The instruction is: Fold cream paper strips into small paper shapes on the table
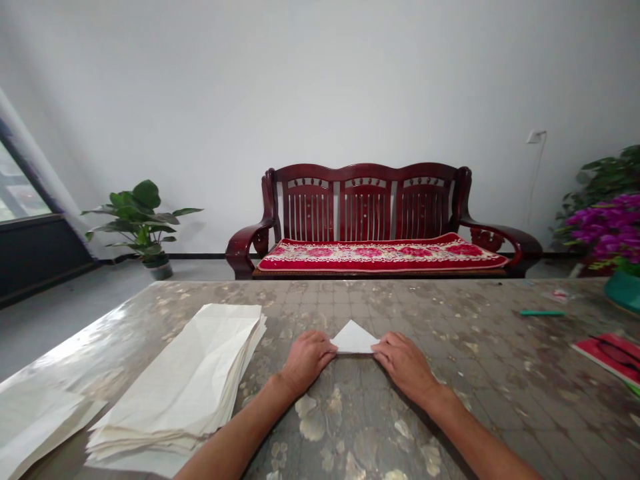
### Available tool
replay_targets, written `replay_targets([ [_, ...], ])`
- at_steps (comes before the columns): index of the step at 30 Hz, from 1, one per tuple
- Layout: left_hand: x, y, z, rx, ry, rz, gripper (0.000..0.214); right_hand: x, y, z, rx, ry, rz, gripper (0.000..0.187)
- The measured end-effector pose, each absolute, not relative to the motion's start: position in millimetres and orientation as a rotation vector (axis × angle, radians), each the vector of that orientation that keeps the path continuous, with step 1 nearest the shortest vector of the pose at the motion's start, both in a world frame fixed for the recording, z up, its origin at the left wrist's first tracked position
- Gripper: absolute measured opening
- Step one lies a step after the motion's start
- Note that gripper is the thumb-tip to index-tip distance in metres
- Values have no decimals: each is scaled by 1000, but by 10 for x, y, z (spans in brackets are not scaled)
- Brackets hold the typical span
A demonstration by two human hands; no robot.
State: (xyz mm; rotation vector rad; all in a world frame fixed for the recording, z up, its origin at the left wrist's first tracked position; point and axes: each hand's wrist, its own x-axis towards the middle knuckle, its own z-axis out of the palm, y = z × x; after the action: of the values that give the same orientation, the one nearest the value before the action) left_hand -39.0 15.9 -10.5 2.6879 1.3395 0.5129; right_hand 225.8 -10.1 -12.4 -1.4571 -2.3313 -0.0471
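Note:
A small white sheet of paper, folded into a triangle, is held between my two hands just over the table. Its point faces away from me and its straight edge lies toward me. My left hand pinches the left corner between thumb and fingers. On the opposite corner my right hand has the same kind of closed grip. Both wrists are low, close to the patterned table covering. To the left of my left arm lies a stack of pale paper sheets, loosely layered.
More loose paper lies at the near left. On the right are a green pen, a red book with dark glasses on it, and purple flowers in a teal pot. A wooden bench stands beyond the table.

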Motion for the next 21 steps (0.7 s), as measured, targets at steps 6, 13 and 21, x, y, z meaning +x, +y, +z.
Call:
replay_targets([
  [6, -347, 260, -47, 2356, 1649, 484, 28, 2292, -34, -156, -1674, -2165, -35, 26],
  [13, -365, 320, -85, 2255, 1764, 526, 25, 2283, -16, -179, -1782, -2144, -130, 20],
  [21, -411, 236, -63, 2198, 1701, 607, 14, 2284, 5, -113, -1871, -2159, -131, 21],
])
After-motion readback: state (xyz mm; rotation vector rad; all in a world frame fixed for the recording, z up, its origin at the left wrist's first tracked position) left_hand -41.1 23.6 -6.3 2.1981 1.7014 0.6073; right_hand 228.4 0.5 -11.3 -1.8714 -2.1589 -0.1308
